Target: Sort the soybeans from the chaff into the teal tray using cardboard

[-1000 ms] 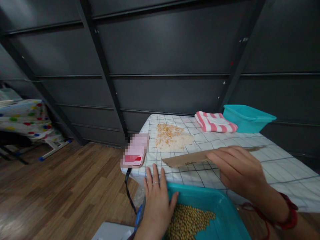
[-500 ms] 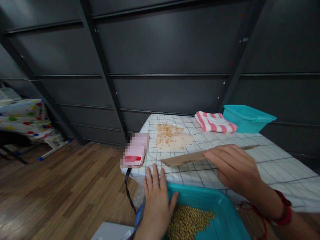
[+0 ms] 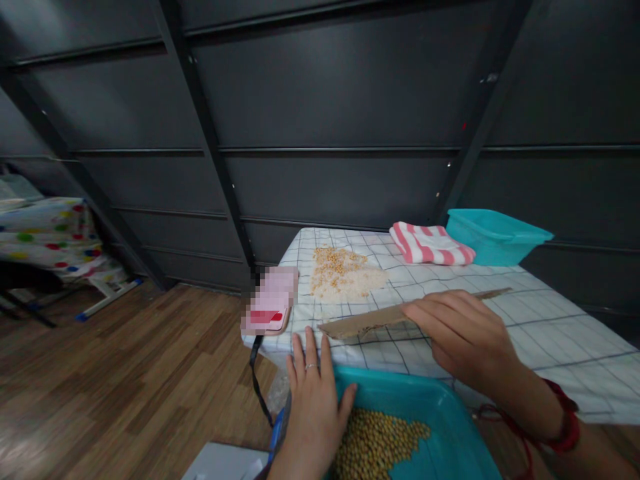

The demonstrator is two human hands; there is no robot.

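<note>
My right hand (image 3: 460, 340) is closed on a strip of brown cardboard (image 3: 367, 323), held long edge down, low over the checked tablecloth near the table's front edge. Whether the strip touches the cloth I cannot tell. Fingers stretched and apart, my left hand (image 3: 315, 403) rests at the left rim of a teal tub (image 3: 450, 407), its thumb over the inside. Many yellowish-brown soybeans (image 3: 383, 443) lie in that tub. Farther back on the cloth is a flat patch of white rice (image 3: 357, 283) with soybeans (image 3: 335, 262) scattered through its left and far parts.
A pink phone (image 3: 273, 300), partly pixelated, lies at the table's left edge. A folded pink-striped towel (image 3: 433, 245) and a second teal tub (image 3: 497, 237) stand at the back right. Dark wall panels (image 3: 330, 187) rise behind the table (image 3: 540, 340). A black strap (image 3: 255, 380) hangs at the left.
My right hand has drawn the cardboard strip slightly toward me and to the left. My left hand, the tub, the rice and the soybeans look unmoved.
</note>
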